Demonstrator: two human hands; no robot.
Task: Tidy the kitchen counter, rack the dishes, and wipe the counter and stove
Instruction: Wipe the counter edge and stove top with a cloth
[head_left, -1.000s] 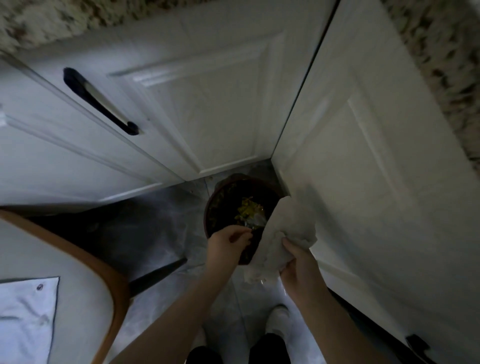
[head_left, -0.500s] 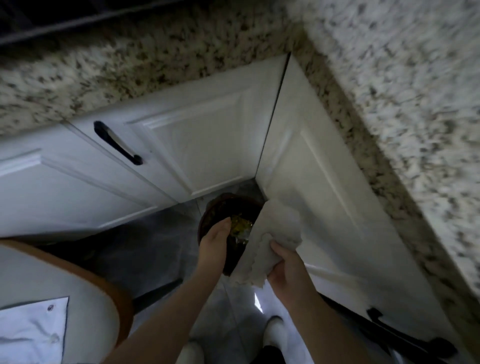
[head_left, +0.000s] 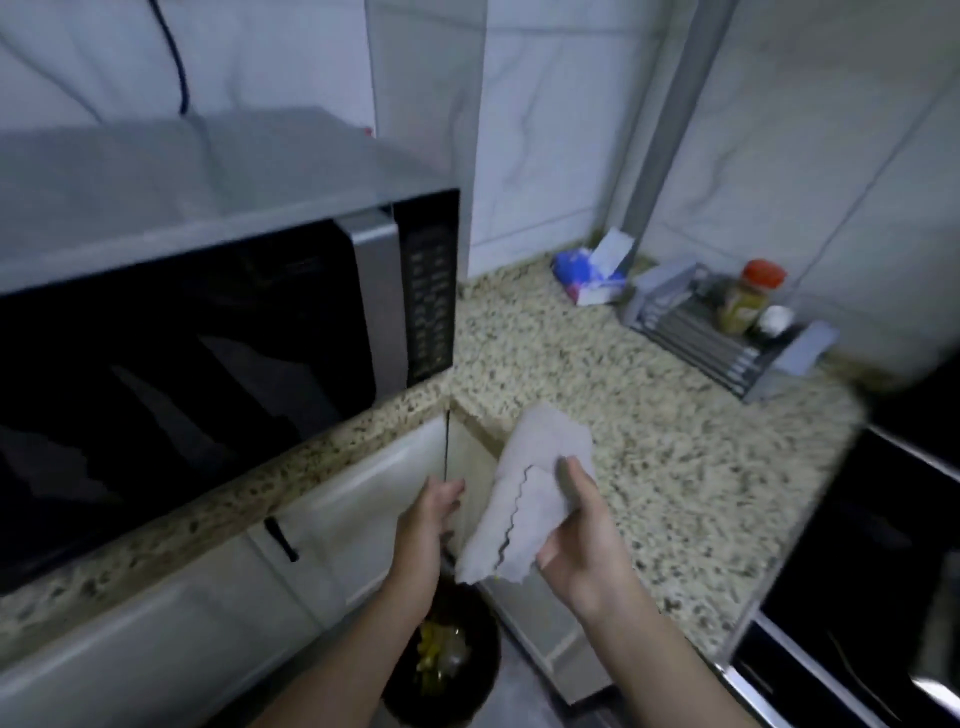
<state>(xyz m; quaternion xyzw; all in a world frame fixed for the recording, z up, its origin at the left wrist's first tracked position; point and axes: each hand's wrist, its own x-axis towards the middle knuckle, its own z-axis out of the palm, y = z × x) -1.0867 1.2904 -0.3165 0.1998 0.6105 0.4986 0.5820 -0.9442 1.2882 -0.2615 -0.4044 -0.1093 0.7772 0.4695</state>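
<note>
My right hand (head_left: 582, 535) grips a pale grey cloth (head_left: 530, 483), held up at the inner corner of the speckled granite counter (head_left: 649, 431). My left hand (head_left: 434, 512) hovers beside it with loosely curled fingers and holds nothing. Below both hands, on the floor in the corner, stands a dark bin (head_left: 457, 670) with yellow scraps inside. The black stove top (head_left: 872, 545) lies at the right edge of the view.
A large microwave (head_left: 208, 322) fills the left counter. At the back stand a blue tissue pack (head_left: 587, 273) and a grey rack (head_left: 727, 332) holding an orange-lidded jar (head_left: 748, 296). White cabinet doors (head_left: 363, 514) sit below the counter.
The view has swung up from the floor and bin to the counter top. Both hands rose with it, the right one still holding the cloth, now level with the counter edge.
</note>
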